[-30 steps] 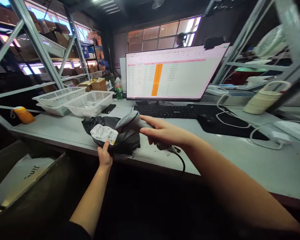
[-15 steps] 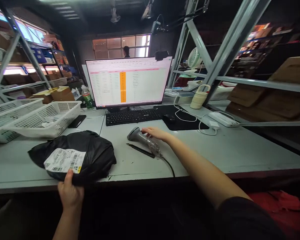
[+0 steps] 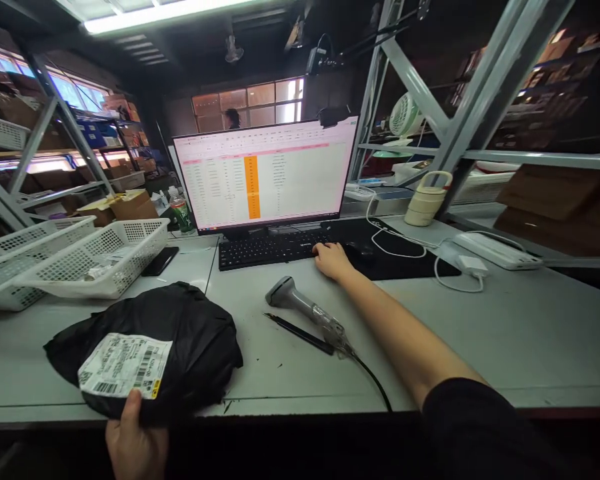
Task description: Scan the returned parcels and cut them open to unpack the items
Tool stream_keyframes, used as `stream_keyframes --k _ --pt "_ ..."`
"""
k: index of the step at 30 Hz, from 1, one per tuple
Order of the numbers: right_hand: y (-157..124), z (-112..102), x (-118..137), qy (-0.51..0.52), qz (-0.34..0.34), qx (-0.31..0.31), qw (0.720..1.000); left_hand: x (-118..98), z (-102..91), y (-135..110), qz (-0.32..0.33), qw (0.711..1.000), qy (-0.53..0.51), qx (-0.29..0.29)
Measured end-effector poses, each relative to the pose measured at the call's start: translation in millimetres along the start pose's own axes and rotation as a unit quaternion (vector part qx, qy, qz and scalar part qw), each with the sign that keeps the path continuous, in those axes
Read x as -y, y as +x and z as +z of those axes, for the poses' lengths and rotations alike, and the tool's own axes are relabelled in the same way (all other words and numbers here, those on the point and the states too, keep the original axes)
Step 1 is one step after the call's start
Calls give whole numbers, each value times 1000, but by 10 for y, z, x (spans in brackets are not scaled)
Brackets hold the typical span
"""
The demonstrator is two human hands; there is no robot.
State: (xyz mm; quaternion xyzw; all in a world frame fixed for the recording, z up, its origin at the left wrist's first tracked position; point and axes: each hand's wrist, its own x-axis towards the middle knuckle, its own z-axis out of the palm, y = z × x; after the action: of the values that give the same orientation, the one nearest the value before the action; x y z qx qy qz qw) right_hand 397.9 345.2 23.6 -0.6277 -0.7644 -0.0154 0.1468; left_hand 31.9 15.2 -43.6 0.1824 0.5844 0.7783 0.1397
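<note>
A black plastic parcel [image 3: 195,347] with a white shipping label [image 3: 125,365] lies on the desk at the left. My left hand [image 3: 137,443] grips its near edge, thumb on top by the label's corner and the other fingers underneath, out of sight. At the right end of the black keyboard [image 3: 260,251] rests my right hand [image 3: 334,261], open, its fingertips on the keys. Nearer to me, a grey barcode scanner [image 3: 300,303] lies on its side, clear tape around its handle and a cable running off the desk edge. Beside the scanner is a black pen [image 3: 300,333].
A monitor [image 3: 300,180] showing a spreadsheet stands behind the keyboard. White baskets [image 3: 145,257] and a phone [image 3: 161,261] are at the left. To the right are a mouse [image 3: 360,252] on a black pad [image 3: 405,268], a cream container [image 3: 427,203] and a power strip [image 3: 500,251].
My right hand has left the scanner's side and moved forward onto the keyboard's right end. My left hand keeps its grip on the parcel. The view has tilted up somewhat.
</note>
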Motion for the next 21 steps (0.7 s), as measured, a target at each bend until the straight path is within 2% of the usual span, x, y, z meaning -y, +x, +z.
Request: stream_keyframes --k 4,7,9,12,15,18,20,21 --pt "45 41 41 -1 8 -33 999 99 -42 44 19 999 32 -3" --pt "74 62 112 8 -4 -35 999 127 -57 62 24 999 36 1" --pt "92 7 184 17 -4 -40 999 107 -57 59 17 999 31 0" --pt "32 -212 340 36 -5 -74 997 54 -46 47 -8 1000 18 -7" --pt "-272 -457 559 55 -67 -81 993 21 1 32 -32 999 -16 -6" --pt "-785 -526 768 79 -157 19 984 5 90 13 -48 997 -65 -11" --pt "-1100 -471 821 98 -194 83 972 -14 154 2 -52 991 -120 -16" --pt "-1214 -432 807 108 -204 95 968 -28 182 2 -49 987 -148 -20"
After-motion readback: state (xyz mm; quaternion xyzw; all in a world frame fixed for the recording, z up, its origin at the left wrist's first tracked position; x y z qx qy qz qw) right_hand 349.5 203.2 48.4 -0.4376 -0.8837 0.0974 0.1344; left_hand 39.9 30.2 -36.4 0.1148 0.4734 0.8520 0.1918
